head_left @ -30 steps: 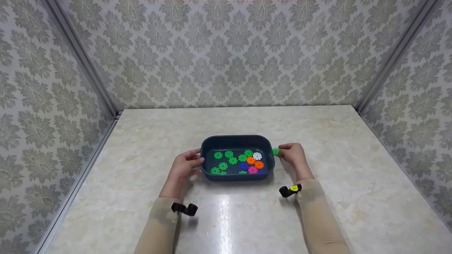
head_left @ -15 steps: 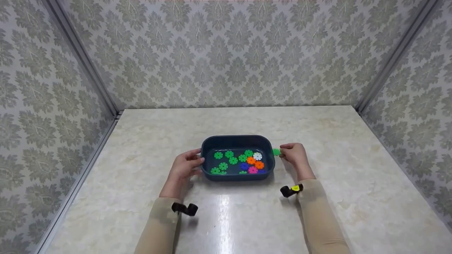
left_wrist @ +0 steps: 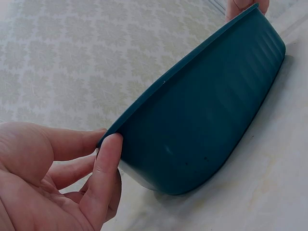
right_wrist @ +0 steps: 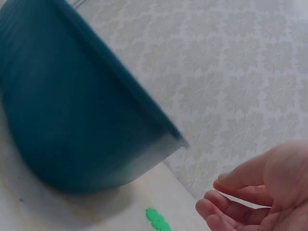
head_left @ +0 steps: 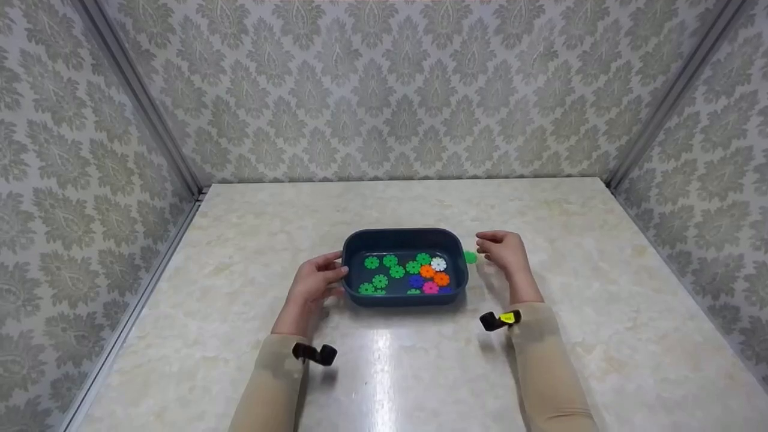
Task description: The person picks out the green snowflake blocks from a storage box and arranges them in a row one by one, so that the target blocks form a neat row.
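A dark blue-green plastic basin [head_left: 405, 300] stands on the table, with several notched, flower-shaped plastic discs inside: green [head_left: 372, 262], orange [head_left: 441, 278], white [head_left: 438, 264], pink [head_left: 431, 288] and blue. My left hand [head_left: 315, 279] holds the basin's left end, thumb and fingers at the rim, as the left wrist view [left_wrist: 67, 178] also has it. Just outside the basin's right wall a green disc [head_left: 470, 257] lies on the table; the right wrist view shows a green piece [right_wrist: 158, 219] there. Beside it, my right hand [head_left: 503, 252] hovers with loosely bent fingers, holding nothing.
The pale marbled table [head_left: 384, 207] reaches back to a patterned wall [head_left: 384, 90]. Patterned panels with grey metal frame edges [head_left: 141, 102] close off both sides. A black camera mount sits on each wrist.
My right hand has let go of the green disc and moved up and slightly right, away from it. The disc stays beside the basin. My left hand keeps its hold on the rim.
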Tool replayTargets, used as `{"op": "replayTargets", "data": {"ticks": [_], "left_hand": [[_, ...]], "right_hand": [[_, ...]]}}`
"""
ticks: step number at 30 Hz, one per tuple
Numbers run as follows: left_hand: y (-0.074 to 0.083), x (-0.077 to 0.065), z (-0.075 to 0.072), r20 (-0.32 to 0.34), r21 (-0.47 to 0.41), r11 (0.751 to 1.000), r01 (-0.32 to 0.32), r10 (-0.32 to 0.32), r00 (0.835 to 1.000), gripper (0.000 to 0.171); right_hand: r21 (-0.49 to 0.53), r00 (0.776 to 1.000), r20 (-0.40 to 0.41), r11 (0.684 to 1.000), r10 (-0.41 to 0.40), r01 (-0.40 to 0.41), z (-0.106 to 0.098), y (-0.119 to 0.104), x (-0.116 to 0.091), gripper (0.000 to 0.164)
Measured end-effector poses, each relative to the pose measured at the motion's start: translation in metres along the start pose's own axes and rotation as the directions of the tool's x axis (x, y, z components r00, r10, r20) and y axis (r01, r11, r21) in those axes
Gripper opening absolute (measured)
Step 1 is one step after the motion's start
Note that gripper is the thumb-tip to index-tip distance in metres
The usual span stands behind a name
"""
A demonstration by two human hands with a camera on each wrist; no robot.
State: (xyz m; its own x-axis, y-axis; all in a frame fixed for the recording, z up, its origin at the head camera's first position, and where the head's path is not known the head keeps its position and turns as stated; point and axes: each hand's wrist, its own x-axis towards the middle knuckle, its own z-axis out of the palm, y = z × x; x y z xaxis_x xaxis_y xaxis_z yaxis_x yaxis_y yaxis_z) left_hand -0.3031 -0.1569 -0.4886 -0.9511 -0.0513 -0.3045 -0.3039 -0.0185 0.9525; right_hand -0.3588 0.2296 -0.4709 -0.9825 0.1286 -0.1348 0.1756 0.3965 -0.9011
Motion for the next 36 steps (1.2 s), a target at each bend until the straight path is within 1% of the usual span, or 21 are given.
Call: {"op": "replayTargets", "data": {"ticks": [4,6,11,17,22,25,27,31,36], "left_hand": [[0.003,0.0,0.001,-0.002,0.005,1.0,-0.004,0.004,1.0,0.05],[0.003,0.0,0.001,-0.002,0.003,1.0,-0.009,0.009,1.0,0.049],[0.003,0.0,0.002,-0.012,-0.004,1.0,0.008,-0.008,1.0,0.049],[0.001,0.001,0.0,-0.015,-0.016,1.0,0.008,-0.009,1.0,0.048],[0.0,0.001,0.0,-0.009,-0.042,0.999,0.005,-0.006,1.0,0.049],[0.001,0.0,0.0,-0.012,-0.045,0.999,0.009,-0.01,1.0,0.049],[0.001,0.0,0.0,-0.011,-0.046,0.999,0.01,-0.011,1.0,0.049],[0.001,0.0,0.0,-0.01,-0.032,0.999,0.009,-0.01,1.0,0.049],[0.0,0.0,0.0,-0.016,-0.024,1.0,0.01,-0.011,1.0,0.048]], "right_hand": [[0.021,0.999,0.0,0.999,-0.034,0.034,-0.001,-0.009,-0.004,0.038],[0.024,0.998,0.003,0.997,-0.069,0.069,0.0,-0.014,-0.007,0.039],[0.051,0.992,0.016,0.991,-0.127,0.126,0.004,-0.021,-0.012,0.038],[0.083,0.987,0.037,0.985,-0.153,0.15,0.014,-0.028,-0.016,0.037],[0.106,0.979,0.081,0.979,-0.185,0.176,0.025,-0.032,-0.02,0.037],[0.118,0.969,0.116,0.971,-0.22,0.206,0.032,-0.034,-0.023,0.036],[0.126,0.958,0.141,0.964,-0.251,0.234,0.037,-0.036,-0.024,0.036],[0.142,0.929,0.198,0.947,-0.313,0.289,0.05,-0.039,-0.027,0.036],[0.159,0.887,0.293,0.933,-0.356,0.322,0.068,-0.043,-0.029,0.037]]}}
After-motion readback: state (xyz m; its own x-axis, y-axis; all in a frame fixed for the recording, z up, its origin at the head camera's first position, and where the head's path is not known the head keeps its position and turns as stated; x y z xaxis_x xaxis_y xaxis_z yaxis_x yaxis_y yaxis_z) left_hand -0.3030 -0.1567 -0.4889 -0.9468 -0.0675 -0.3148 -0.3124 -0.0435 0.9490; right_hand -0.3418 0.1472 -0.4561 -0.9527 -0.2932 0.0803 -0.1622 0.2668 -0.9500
